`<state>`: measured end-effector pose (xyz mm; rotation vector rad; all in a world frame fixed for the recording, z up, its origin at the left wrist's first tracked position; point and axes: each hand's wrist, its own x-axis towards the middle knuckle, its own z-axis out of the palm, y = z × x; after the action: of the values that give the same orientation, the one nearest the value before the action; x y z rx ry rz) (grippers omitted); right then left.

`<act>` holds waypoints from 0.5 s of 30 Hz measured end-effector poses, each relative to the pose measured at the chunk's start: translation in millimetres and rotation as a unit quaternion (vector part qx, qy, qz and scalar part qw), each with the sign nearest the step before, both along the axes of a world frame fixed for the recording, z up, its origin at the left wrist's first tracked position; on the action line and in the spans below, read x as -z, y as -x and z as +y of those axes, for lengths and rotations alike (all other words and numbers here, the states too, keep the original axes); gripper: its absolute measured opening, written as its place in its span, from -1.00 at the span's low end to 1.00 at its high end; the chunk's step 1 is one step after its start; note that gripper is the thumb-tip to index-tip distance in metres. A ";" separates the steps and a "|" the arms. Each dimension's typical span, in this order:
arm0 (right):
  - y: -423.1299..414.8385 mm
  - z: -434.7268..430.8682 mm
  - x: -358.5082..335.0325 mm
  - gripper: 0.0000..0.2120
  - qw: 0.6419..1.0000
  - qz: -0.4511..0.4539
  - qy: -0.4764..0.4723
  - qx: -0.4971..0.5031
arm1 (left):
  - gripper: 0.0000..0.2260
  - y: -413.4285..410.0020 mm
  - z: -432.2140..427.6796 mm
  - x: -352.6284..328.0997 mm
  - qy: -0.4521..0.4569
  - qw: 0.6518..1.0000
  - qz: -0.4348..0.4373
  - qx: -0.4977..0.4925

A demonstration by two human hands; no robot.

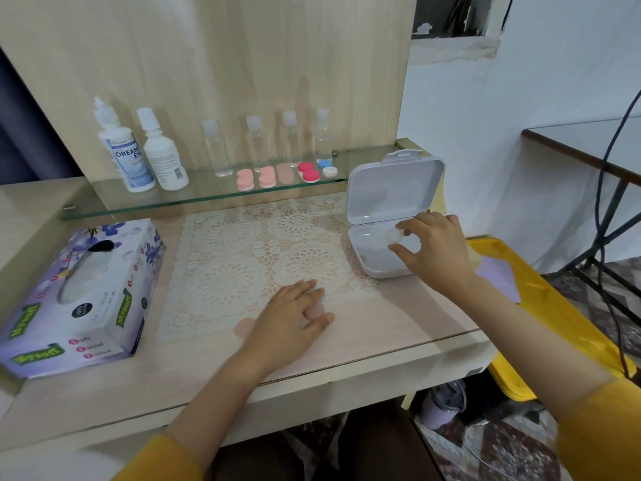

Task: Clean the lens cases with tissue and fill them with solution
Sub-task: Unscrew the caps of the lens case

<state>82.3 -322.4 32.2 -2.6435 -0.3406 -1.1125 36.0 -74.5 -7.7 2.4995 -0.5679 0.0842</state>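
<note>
Head view: the right hand (435, 248) reaches into the open box (388, 189) and pinches a small white round piece (395, 235) between thumb and curled fingers. Whether that is a whole lens case or only a cap I cannot tell. The left hand (289, 317) lies palm down on the desk (399, 328), fingers nearly straight, over a peach case (245, 328) whose ends show at either side of it. It grips nothing.

To do this step well, I would lift the piece straight up, clear of the box's front wall. The lid stands upright just beyond the fingertips, so a sideways pull may drag the light box along. Then I would set the piece on the mat (225, 258) between the hands.

The tissue box (79, 289) sits well left of the left hand, which is the freer one to draw a sheet. The solution bottles (163, 157) stand beyond it on the shelf (208, 199). More cases (267, 177) line that shelf beyond and between the hands, with clear bottles (255, 140) behind them. A reach for the cases passes over the shelf's glass edge. A tray (555, 307) lies just right of the right forearm.
</note>
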 end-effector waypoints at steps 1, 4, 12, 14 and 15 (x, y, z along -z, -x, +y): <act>3.6 7.9 -2.3 -0.76 1.000 0.011 -0.020 -0.019 | -0.56 0.0 1.1 -4.0 0.012 1.000 0.005 -0.004; 14.4 39.0 -8.2 -0.75 0.989 0.095 -0.080 -0.075 | -0.61 1.9 12.5 -19.3 0.055 0.998 -0.017 -0.033; 26.2 116.4 19.7 -0.70 0.942 0.272 -0.111 -0.162 | -0.68 6.9 84.7 -13.3 0.075 0.981 -0.005 -0.179; 27.3 126.0 23.7 -0.71 0.942 0.283 -0.095 -0.151 | -0.67 7.2 94.8 -4.2 0.036 0.982 -0.001 -0.187; 28.4 129.3 25.4 -0.73 0.943 0.280 -0.098 -0.150 | -0.67 7.0 97.5 -0.3 0.019 0.982 -0.004 -0.187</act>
<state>53.9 -193.1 6.8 -2.4790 -0.4613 -0.2612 29.0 23.0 -7.5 2.5390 -0.0910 0.2447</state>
